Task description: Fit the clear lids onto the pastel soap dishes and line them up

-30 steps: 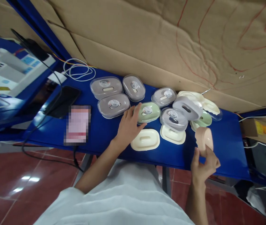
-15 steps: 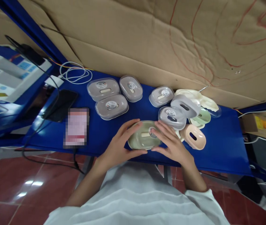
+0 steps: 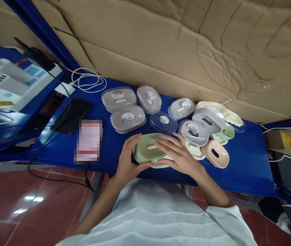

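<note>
Near the table's front edge sits a green oval dish (image 3: pixel 145 152) with a cream insert in its slot. My left hand (image 3: pixel 129 157) holds its left end, thumb along the near side and fingers at the far side. My right hand (image 3: pixel 180 155) is over its right end, fingers and thumb on the dish. Just behind the dish lies a clear lid (image 3: pixel 163 122) with a round label, directly on the blue table. A cream part (image 3: pixel 195 150) and a peach dish (image 3: pixel 217 153) are to the right of my right hand.
Several lidded grey dishes (image 3: pixel 127 119) stand at the back left. Grey dishes (image 3: pixel 194 131), a green dish (image 3: pixel 227 132) and cream pieces (image 3: pixel 234 118) crowd the right. A phone (image 3: pixel 88 140) and cables lie left on the blue table (image 3: pixel 248 164); cardboard (image 3: pixel 145 48) rises behind.
The clear labelled lid has come off the green dish and now lies behind it. The camera view has shifted slightly, and both hands are still at the dish.
</note>
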Motion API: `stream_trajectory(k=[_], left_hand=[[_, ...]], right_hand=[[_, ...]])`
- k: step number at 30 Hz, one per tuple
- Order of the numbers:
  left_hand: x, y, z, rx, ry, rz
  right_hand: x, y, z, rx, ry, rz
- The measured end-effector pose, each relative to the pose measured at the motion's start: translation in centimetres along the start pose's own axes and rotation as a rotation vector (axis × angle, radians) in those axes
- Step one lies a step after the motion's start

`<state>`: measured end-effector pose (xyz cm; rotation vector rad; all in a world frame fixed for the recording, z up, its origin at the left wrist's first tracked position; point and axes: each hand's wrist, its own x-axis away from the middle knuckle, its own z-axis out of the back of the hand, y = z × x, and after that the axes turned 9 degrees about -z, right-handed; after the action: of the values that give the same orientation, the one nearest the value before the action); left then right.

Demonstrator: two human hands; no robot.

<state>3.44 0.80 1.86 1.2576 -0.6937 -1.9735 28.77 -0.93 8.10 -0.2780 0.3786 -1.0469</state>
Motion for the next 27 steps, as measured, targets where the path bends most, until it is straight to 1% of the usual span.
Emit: stream_trajectory(k=[1,3,5,7,9,12,14,16,17,19,21,22,24,26,27], left_hand=[[-0.1,-0.2,-0.2,0.001,0.015,-0.007],[-0.3,-0.6,-0.6,0.001,0.027,-0.026],[-0.3,-0.9,-0.9,-0.006,-0.008,-0.048],[-0.2,-1.1,-1.1,-0.031,-0.059,-0.061],[0.0,-1.0,-1.2,-0.082,-0.087,-0.062],[0.2,-0.8,-1.3,-0.140,-0.088,-0.058],[0.2,-0.8,-1.4,-0.146,-0.080,-0.053],[0.2,-0.9,-1.5,-0.144,-0.064,-0.054],[0.1,-0.9,-1.5,-0.144,-0.055,-0.058],[0.0,-1.0,-1.5,-0.142,-0.045,-0.061],[-0.1,-0.9,-1.5,-0.134,-0.041,-0.048],[-0.2,-0.9,-1.4,-0.130,-0.038,-0.037],[-0.3,-0.8,-1.3,-0.124,-0.017,-0.015],[-0.4,-0.7,-1.1,-0.134,0.006,0.001],[-0.4,-0.6,-1.1,-0.146,0.011,0.003]], right_hand=[[-0.3,-0.1,0.0,-0.035,-0.047,0.032],[-1.0,0.2,0.2,-0.116,-0.075,0.037],[-1.6,0.8,0.6,-0.174,-0.046,0.001],[-2.2,1.3,1.5,-0.174,-0.009,-0.033],[-2.8,1.8,2.8,-0.127,-0.023,-0.055],[-4.1,3.0,5.2,-0.070,-0.059,-0.087],[-5.3,4.6,6.8,-0.006,-0.039,-0.135],[-6.5,6.7,7.8,0.143,-0.044,-0.234],[-7.1,7.8,8.0,0.237,-0.078,-0.305],[-8.3,9.6,8.0,0.401,-0.193,-0.451],[-9.2,10.8,7.6,0.495,-0.292,-0.526],[-9.6,11.1,7.4,0.515,-0.312,-0.527],[-10.3,11.2,7.2,0.508,-0.306,-0.474],[-10.7,10.6,7.5,0.474,-0.249,-0.413],[-10.8,10.2,7.8,0.476,-0.192,-0.399]])
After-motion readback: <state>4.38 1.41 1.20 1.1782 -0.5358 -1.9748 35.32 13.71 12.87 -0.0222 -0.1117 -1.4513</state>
